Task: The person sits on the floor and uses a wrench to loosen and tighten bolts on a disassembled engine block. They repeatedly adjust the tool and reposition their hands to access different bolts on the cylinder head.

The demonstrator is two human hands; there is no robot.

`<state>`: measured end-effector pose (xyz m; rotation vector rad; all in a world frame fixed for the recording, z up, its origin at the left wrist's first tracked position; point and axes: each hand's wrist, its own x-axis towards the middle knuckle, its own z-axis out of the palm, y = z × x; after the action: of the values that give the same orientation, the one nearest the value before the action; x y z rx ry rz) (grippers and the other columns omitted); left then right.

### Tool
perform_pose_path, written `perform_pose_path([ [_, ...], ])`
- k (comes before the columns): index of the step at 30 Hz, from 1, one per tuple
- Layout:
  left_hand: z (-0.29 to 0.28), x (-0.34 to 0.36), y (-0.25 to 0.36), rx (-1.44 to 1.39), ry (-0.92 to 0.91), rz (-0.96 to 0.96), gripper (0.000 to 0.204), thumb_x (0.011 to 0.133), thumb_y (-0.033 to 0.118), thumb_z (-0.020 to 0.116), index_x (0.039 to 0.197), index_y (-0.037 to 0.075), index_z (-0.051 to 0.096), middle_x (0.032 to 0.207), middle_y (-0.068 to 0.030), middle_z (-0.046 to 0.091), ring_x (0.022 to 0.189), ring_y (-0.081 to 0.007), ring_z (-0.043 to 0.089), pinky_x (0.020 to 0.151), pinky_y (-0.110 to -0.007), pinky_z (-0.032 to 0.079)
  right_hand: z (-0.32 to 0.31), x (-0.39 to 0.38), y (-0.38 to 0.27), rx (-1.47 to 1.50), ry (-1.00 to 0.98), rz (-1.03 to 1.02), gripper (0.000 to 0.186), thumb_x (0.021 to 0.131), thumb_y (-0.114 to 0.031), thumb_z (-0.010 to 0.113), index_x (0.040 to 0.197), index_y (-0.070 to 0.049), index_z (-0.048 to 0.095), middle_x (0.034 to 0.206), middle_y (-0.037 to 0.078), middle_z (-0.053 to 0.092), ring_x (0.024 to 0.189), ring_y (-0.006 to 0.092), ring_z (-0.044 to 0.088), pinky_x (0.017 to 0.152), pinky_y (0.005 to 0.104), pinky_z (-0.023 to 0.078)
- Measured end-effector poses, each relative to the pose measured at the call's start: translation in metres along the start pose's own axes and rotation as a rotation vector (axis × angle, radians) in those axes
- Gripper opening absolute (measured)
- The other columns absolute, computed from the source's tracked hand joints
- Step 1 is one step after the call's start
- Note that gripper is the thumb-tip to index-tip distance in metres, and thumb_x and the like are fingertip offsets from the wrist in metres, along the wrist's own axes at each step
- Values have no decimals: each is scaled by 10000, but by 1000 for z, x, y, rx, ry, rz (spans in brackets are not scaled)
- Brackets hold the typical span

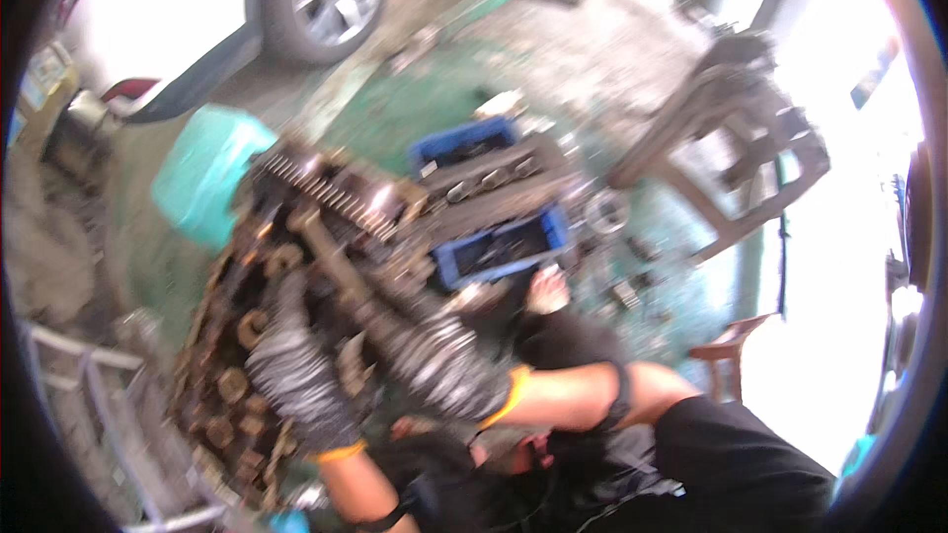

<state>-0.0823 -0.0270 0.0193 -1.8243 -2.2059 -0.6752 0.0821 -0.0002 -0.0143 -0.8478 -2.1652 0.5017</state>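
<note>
- Two gloved hands on greasy engine head (296, 266), centre-left, raised over green floor (434, 89).
- Left hand (296, 375): fingers curled, gripping its lower edge.
- Right hand (439, 365): wrapped round its shaft, forearm bent inward.

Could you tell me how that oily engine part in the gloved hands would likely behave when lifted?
The engine part looks like solid metal, so probably heavy and rigid. Its greasy, dirty surface may be slippery; both the left hand and right hand grip it in gloves.

Motion blur smears the rusty, oil-caked metal engine head (296, 266); the grey knit-gloved left hand (296, 375) hides its near part. The far white car (247, 0) is cut off.
</note>
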Motion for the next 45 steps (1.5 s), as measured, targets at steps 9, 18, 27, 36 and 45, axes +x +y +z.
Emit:
perform_pose_path([
  [9,16,1,18,-159,23,-128,666,752,-30,721,1386,67,543,1285,-169,652,1099,-290,664,944,-374,534,8,13,1,1157,113,612,431,1011,-190,583,1402,-20,517,1287,119,623,1172,177,557,1010,304,444],
  [18,5,14,39,-390,-120,-178,430,819,5,634,1249,6,630,1238,-176,653,1122,-317,626,1006,-377,484,19,1,26,1001,199,433,350,1011,-126,555,1338,-3,571,1326,150,593,1242,216,527,1079,322,393],
  [27,15,11,30,-45,-37,-116,413,884,255,709,1258,94,642,1294,-161,639,1089,-319,667,917,-409,545,-17,18,1,1275,81,799,346,1001,-137,595,1327,-23,573,975,48,706,766,88,617,674,230,496],
  [36,4,-12,20,-67,48,-73,527,893,222,704,1382,103,547,1416,-184,542,1091,-351,667,896,-418,555,-9,19,2,1243,123,669,345,1015,-168,574,1331,-30,566,925,67,708,702,103,618,601,234,491],
  [45,-4,-17,12,-308,292,-31,288,868,119,753,1139,40,693,1070,-178,719,920,-337,717,827,-399,573,-26,27,-1,1258,117,777,389,1017,-240,555,1327,-5,557,869,75,695,642,145,637,553,259,488],
])
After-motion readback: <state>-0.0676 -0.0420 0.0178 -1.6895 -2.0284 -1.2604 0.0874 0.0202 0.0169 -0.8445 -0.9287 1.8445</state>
